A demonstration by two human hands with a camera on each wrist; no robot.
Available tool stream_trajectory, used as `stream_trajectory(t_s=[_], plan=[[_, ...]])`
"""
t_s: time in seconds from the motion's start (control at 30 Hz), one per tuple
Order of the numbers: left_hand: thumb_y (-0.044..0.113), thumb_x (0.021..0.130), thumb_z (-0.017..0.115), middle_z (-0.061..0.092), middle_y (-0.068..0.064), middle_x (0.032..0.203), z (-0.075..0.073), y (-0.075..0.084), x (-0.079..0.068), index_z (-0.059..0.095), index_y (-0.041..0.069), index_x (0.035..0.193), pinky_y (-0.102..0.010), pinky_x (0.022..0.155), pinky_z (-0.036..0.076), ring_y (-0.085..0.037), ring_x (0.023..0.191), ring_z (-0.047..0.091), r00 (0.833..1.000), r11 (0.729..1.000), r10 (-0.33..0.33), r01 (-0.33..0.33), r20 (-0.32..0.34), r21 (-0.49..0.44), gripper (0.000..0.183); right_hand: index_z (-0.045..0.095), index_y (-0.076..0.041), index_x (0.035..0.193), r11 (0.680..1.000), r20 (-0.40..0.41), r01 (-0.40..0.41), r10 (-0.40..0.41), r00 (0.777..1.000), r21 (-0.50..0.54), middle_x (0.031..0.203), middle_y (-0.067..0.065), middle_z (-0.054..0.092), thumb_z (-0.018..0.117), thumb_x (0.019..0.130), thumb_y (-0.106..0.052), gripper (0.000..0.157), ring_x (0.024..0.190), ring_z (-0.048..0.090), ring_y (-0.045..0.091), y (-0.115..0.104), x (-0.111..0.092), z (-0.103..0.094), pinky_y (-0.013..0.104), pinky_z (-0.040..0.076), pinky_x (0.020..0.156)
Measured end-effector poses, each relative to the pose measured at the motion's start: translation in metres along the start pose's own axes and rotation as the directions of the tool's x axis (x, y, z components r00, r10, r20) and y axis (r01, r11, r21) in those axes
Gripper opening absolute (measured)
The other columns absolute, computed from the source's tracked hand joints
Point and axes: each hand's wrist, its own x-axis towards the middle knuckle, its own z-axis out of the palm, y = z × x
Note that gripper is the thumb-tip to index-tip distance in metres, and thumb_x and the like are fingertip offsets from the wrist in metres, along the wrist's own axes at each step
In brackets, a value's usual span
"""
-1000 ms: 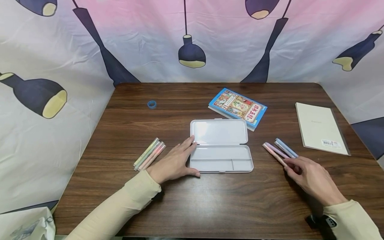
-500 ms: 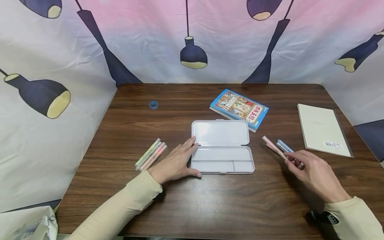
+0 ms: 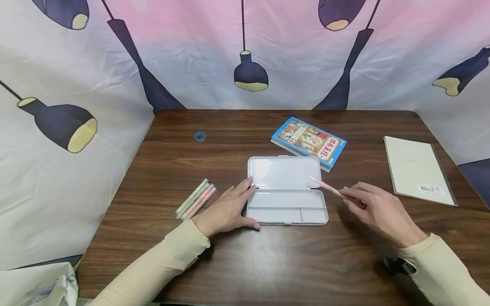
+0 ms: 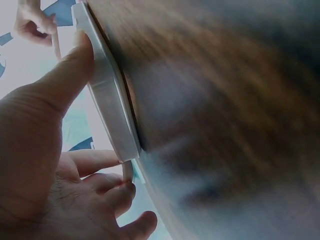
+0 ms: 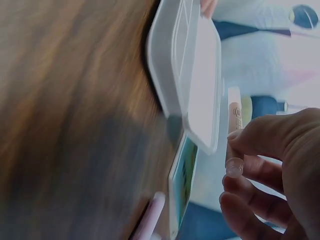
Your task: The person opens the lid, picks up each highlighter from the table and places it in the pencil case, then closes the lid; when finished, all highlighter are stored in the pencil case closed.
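Observation:
A white pencil case [image 3: 287, 208] lies open on the table, its lid [image 3: 284, 171] folded back and its compartments bare. My left hand [image 3: 226, 210] holds the case's left end, thumb along the front edge and fingertips by the hinge; the left wrist view shows that thumb against the case wall [image 4: 112, 95]. Between thumb and fingers, my right hand [image 3: 377, 208] pinches a pink pen [image 5: 234, 120] with a clear end. Its far tip overlaps the lid's right corner in the head view. Below that hand, another pink pen [image 5: 150, 217] lies on the table, mostly hidden in the head view.
Left of the case lies a bundle of pastel pens [image 3: 196, 199]. Behind are a blue tape roll [image 3: 200, 136] and a blue-covered book [image 3: 310, 142] close to the lid. A cream notebook [image 3: 419, 170] lies at the right. Fabric [image 3: 214, 72] hangs behind the table.
My right hand has lifted the pink pen from the small group at the right and carried it left toward the case. My left hand stays at the case; the head view has shifted slightly.

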Motion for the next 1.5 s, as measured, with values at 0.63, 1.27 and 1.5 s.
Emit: stream_trajectory(t_s=[0.63,1.27,1.5], plan=[[0.058,0.078,0.078,0.014,-0.013,0.166,0.001,0.003,-0.004,0.032,0.003,0.155,-0.049,0.122,0.02,-0.026,0.152,0.019,1.0,1.0,0.009,-0.009,0.0,-0.024,0.105,0.079,-0.018,0.106,0.959,0.193,0.248,-0.271,0.943,0.136,0.095,-0.008,0.069,0.084,0.08,-0.013,0.027,0.08,0.061,0.005,-0.033,0.057,0.047,0.026,0.054,0.062],[0.057,0.079,0.077,0.014,-0.013,0.166,-0.001,0.005,-0.005,0.034,0.003,0.154,-0.046,0.122,0.02,-0.027,0.152,0.018,1.0,0.999,0.013,-0.013,0.004,-0.029,0.101,0.078,-0.019,0.109,0.936,0.279,0.297,-0.341,0.898,0.188,0.099,-0.008,0.069,0.078,0.087,-0.021,0.022,0.089,0.063,0.007,-0.055,0.081,0.076,0.033,0.058,0.077],[0.058,0.079,0.077,0.015,-0.013,0.166,-0.002,0.005,-0.004,0.035,0.004,0.153,-0.046,0.122,0.02,-0.028,0.151,0.019,1.0,1.0,0.01,-0.01,0.001,-0.017,0.101,0.078,-0.019,0.111,0.938,0.282,0.304,-0.34,0.897,0.165,0.101,-0.006,0.071,0.079,0.087,-0.02,0.024,0.092,0.065,0.01,-0.057,0.08,0.075,0.034,0.058,0.078]])
